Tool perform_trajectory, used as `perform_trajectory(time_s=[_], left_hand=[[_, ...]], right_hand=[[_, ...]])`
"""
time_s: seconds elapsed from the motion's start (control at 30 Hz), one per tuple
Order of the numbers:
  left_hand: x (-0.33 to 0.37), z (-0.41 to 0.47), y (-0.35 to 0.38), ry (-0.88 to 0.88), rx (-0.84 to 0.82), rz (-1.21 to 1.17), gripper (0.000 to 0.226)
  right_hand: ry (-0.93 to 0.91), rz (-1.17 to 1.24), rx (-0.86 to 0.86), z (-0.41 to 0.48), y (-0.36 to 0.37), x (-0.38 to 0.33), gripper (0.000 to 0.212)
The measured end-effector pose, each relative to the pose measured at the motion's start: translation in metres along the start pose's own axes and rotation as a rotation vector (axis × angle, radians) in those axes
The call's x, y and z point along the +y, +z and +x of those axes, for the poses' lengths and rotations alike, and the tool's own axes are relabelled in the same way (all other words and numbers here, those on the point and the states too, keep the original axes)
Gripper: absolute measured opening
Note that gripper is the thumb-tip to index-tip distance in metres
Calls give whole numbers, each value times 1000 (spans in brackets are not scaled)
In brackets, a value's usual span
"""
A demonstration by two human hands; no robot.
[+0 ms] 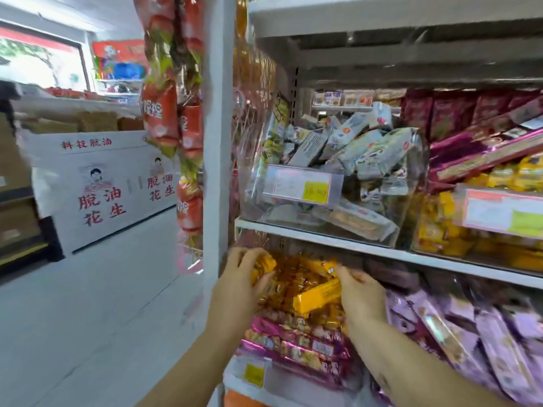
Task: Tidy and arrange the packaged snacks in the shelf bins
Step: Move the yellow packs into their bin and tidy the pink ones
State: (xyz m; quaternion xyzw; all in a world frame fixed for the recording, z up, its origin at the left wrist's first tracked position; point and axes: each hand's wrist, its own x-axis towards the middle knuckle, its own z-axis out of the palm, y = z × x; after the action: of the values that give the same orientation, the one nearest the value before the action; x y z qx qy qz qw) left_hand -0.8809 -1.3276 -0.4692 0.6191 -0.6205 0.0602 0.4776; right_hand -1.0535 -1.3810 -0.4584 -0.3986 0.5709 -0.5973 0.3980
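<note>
Landmark: white metal shelf board (323,243), crossing the rack from its white upright towards the right.
Left hand: the left hand (244,277) sits just below the shelf board's left end, with fingers and thumb curled round a small yellow-orange foil snack packet (264,265).
Right hand: the right hand (361,292) is below the shelf board, right of the left hand. Its fingers are close together and bent down onto the heap. Blur hides whether they pinch anything.
Heap: glossy orange-gold wrapped snacks (296,274) are piled directly under the shelf board, between the two hands.
Yellow bar: a long yellow rectangular packet (318,295) lies tilted on the heap, just beside the right hand.
Pink row: long magenta foil packets (296,342) lie below the heap.
Lilac row: lilac foil packets (470,333) lie under the shelf board's right part.
Bin: a clear plastic bin (252,201) stands on the shelf board, holding pale green-and-white packets (367,148). A price label (302,185) is on its front.
Box: a white cardboard box (97,186) with red characters stands well left of the shelf board.
</note>
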Motion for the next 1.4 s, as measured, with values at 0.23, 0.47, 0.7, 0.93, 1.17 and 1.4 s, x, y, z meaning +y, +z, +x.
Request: perform_trajectory(time_s=[0.23,0.47,0.7,0.93,1.17,1.4], left_hand=[[-20,9,48,-175,-277,-96,49],[-33,7,47,-170,-608,312,87],[-20,9,49,-224,-301,216,47],[-18,14,64,-264,-519,49,77],[-2,13,43,-108,-526,109,60],[81,13,-20,127,-436,-63,30]], right_hand=[[143,-75,-97,18,21,17,36],[-108,-644,-352,21,9,26,60],[-541,-1153,-472,5,-15,10,63],[-598,-1098,-451,11,-23,11,60],[-633,-1091,-525,7,-37,-7,52],[-719,-993,-670,-30,-79,-64,35]])
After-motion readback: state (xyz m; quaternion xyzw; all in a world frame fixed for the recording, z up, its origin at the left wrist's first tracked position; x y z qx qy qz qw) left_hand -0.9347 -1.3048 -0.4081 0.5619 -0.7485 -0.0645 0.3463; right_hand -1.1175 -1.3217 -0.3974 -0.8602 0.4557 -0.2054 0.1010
